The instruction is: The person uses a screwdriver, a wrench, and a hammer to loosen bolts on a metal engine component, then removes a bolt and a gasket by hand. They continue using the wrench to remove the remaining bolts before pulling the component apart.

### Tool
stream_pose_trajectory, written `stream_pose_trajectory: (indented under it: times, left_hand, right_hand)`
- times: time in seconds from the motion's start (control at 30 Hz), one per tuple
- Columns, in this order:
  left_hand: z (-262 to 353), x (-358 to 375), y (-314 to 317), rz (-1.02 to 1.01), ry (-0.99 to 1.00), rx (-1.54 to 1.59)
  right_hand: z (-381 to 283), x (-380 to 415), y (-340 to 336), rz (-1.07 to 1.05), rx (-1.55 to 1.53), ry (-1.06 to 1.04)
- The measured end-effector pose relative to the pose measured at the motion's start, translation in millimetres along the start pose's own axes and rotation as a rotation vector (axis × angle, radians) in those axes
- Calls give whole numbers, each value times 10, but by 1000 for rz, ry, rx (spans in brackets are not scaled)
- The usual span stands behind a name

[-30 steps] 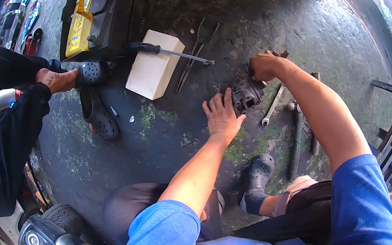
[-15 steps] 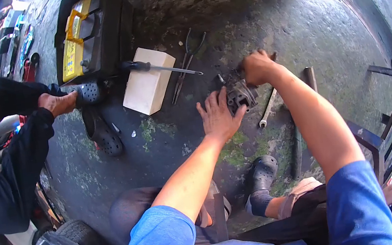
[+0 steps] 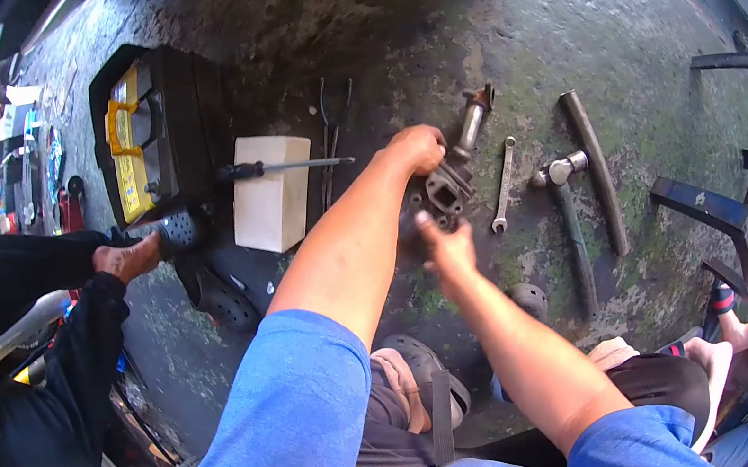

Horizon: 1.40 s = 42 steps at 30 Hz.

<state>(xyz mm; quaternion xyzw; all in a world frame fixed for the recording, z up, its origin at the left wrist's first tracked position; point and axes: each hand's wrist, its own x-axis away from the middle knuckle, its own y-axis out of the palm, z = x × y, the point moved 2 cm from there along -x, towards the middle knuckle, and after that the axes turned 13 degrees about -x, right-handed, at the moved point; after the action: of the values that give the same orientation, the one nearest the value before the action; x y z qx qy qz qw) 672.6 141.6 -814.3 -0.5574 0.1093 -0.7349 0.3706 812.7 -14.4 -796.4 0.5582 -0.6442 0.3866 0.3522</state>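
A steel wrench (image 3: 505, 184) and hammer (image 3: 570, 217) lie right of centre, a smooth white box (image 3: 271, 212) left. Mid-frame sits a holed metal casting (image 3: 457, 182); whether the curled left hand (image 3: 419, 149) or blurred right hand (image 3: 450, 247) grips it, I can't tell.

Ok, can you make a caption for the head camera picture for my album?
Bare arms reach down to a metal part on the floor, near a wrench and hammer.
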Motion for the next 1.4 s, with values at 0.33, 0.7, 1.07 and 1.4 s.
stream_pose_trajectory:
  times: [0.33, 0.7, 1.07, 1.4]
  left_hand:
    - [-72, 252, 142, -159, -294, 633]
    - [-375, 404, 532, 11, -243, 1030]
    - [-493, 356, 605, -8, -182, 985]
    - [-481, 406, 574, 7, -151, 782]
  right_hand:
    - [-297, -85, -151, 130, 334, -330]
    - [-405, -97, -333, 49, 507, -483]
    - [-367, -18, -288, 63, 546, -560]
    - [-75, 65, -505, 105, 689, -377]
